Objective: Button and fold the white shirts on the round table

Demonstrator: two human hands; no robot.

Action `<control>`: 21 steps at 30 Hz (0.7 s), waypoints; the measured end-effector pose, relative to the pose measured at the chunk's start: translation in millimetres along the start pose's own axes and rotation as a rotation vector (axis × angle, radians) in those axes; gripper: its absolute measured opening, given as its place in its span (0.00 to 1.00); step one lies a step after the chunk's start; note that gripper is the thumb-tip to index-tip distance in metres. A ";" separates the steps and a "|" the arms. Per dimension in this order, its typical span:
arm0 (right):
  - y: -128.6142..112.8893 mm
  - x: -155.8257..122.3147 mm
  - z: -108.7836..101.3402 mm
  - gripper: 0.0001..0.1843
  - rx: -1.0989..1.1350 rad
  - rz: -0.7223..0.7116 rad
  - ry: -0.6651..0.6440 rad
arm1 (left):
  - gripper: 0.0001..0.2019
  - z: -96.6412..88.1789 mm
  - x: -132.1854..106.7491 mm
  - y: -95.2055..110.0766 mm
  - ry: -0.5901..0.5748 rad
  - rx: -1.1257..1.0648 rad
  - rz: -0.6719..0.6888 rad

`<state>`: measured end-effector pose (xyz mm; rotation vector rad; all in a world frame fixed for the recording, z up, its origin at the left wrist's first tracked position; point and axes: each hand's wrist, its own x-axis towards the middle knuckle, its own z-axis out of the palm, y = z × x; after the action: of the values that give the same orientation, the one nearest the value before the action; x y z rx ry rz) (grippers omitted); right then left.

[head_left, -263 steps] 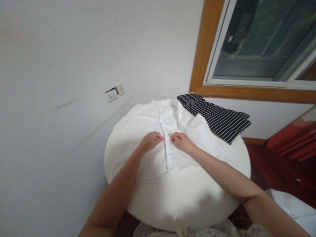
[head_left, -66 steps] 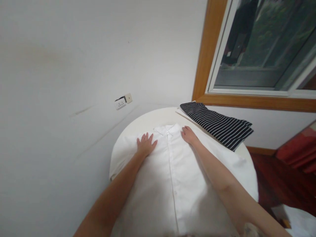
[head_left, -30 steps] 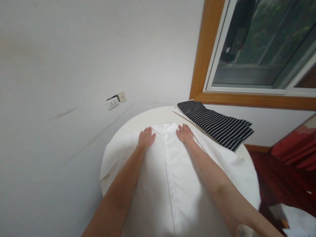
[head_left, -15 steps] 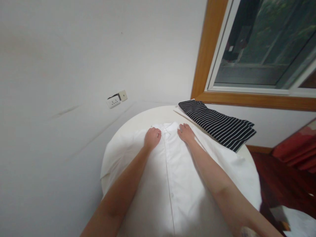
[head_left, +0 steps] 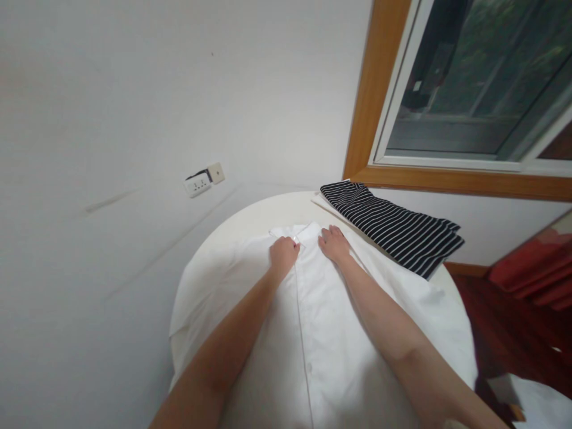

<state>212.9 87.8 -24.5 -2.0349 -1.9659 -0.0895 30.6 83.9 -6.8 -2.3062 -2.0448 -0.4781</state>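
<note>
Shifted left hand (head_left: 285, 254) since previous frame toward mid-collar (head_left: 308, 235) of shirt (head_left: 325, 316) spread over counter (head_left: 263, 214), with fingers (head_left: 293, 243) curled; cannot tell if gripping. Kept right hand (head_left: 335, 244) flat, unclenched, near far edge. Cannot see hem: cut off below.

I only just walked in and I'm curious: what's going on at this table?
A person has both bare hands on a white shirt spread front up over a round white table, its collar at the far end. The left hand is curled just below the collar; whether it pinches the fabric is hard to tell. The right hand rests on the shirt beside the collar. A black-and-white striped cloth lies at the table's far right, near the window.
</note>
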 end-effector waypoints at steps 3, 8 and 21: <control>-0.8 -0.4 -1.2 0.26 -0.003 0.000 0.002 | 0.15 3.7 1.1 -1.5 0.016 -0.045 -0.020; -0.9 -0.6 -1.3 0.26 -0.002 0.009 -0.016 | 0.17 5.5 1.6 -2.5 0.054 -0.043 -0.012; -5.6 -3.4 -2.2 0.29 0.031 0.043 -0.076 | 0.11 6.3 0.3 -10.7 0.092 -0.081 0.047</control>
<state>207.6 84.0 -22.3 -2.0882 -1.9535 0.0282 21.5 87.1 -14.7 -2.3229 -1.9610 -0.6634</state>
